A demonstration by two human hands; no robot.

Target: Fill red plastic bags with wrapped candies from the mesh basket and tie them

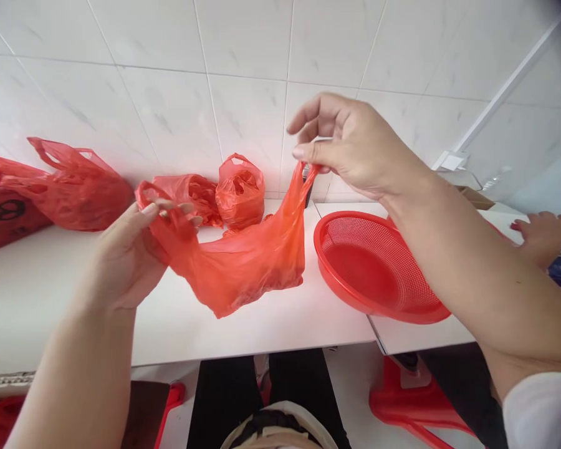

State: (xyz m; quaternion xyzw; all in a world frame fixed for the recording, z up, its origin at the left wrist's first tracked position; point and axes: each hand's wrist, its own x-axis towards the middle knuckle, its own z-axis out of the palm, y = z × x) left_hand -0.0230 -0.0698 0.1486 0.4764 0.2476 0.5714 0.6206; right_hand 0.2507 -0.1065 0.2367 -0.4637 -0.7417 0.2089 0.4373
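Note:
A red plastic bag hangs over the white table, stretched between my two hands. My left hand is closed around one of its handles. Its other handle is pinched by my right hand, raised higher, with the thumb against the fingers. The bag's lower part sags with something inside that I cannot make out through the plastic. Just to the right of the bag sits a red perforated basket, which shows nothing inside and is partly covered by my right forearm.
Against the tiled wall stand several filled red bags, among them a knotted one and a larger one. Another person's hand rests at the far right. Below the white table is a red stool.

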